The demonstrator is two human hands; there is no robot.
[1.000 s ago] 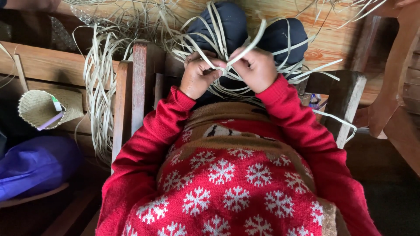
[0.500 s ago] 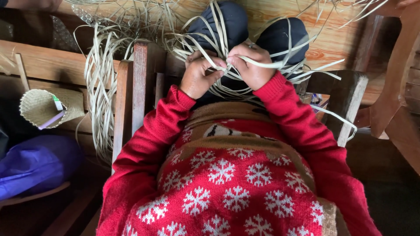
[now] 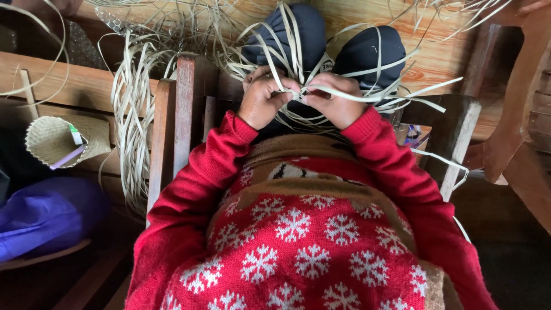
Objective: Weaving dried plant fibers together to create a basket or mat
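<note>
Above the knees, left hand point(image 3: 265, 99) and right hand point(image 3: 333, 99) each pinch pale flat straw weaving strips point(image 3: 367, 97); uneven tension could probably kink or split a strand.

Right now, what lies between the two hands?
In the head view, pale flat weaving strips bridge the narrow gap between left hand and right hand, both pinching them.

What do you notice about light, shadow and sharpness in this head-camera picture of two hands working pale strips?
Head view: soft, even light falls on the left hand, right hand and pale strips, with no glare; the red sweater is sharp; the lower left corner around the purple bag lies in deep shadow; the woven cone is dimmer but readable.
</note>
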